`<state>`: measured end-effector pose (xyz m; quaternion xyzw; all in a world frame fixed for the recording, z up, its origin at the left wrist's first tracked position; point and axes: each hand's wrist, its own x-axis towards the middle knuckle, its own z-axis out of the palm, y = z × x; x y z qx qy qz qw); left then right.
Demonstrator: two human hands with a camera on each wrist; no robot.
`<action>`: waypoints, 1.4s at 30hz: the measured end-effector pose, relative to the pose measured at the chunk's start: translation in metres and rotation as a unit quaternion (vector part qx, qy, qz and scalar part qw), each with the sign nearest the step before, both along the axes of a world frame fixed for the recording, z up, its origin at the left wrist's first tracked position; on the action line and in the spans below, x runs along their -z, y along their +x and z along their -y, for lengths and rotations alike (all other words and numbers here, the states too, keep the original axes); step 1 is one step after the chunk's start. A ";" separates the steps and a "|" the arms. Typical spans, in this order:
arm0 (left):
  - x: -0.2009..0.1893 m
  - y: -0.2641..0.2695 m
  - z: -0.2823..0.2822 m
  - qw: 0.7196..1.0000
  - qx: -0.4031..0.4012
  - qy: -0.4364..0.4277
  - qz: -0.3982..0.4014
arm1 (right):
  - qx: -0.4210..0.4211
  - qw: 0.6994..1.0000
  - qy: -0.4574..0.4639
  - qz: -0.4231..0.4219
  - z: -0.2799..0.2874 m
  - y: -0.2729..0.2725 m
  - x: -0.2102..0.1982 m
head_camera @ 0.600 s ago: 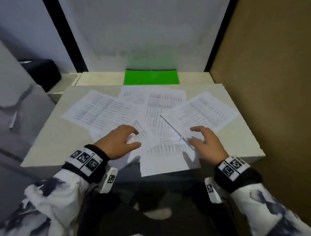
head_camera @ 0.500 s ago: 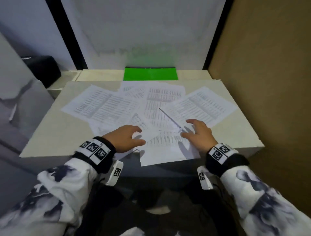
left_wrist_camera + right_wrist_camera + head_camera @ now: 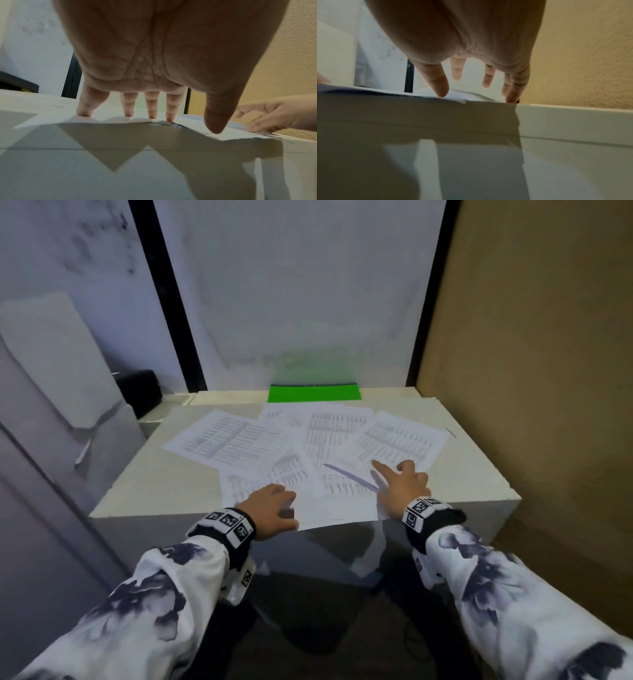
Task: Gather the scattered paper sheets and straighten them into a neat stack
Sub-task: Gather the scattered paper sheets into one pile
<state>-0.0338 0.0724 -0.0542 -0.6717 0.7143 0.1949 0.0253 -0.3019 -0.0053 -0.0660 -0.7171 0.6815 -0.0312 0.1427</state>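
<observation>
Head view only: printed paper sheets (image 3: 308, 453) fanned out and overlapping across the middle of the pale worktop (image 3: 154, 484), green folder (image 3: 314, 393) flat at the far edge, small black box (image 3: 140, 392) off the back-left corner. Left wrist view only: undersides of the near sheets poking past the front edge, throwing zigzag shadows down the worktop's face.

Bare worktop left of the sheets and along the right side up to the brown wall (image 3: 534, 371). White panel close behind the folder.

Left hand (image 3: 270, 510) spread out, straight fingers (image 3: 151, 108) pressing tips onto the near-left sheets, thumb hanging just above the paper. Right hand (image 3: 402, 486) loosely spread over the near-right sheets, thumb tip and outer fingers (image 3: 513, 93) down at the paper, middle ones raised. Nothing gripped by either.
</observation>
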 end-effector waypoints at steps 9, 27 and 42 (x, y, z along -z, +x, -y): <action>0.009 0.009 0.010 0.999 0.037 -0.017 0.014 | -0.226 0.958 -0.011 -0.178 0.032 0.001 -0.010; 0.042 0.007 0.022 0.964 0.195 -0.163 -0.081 | -0.191 0.955 0.015 -0.227 0.049 -0.033 -0.023; -0.028 0.008 0.052 0.839 -0.078 -0.453 -0.292 | -0.262 0.962 -0.028 -0.070 0.009 -0.047 0.020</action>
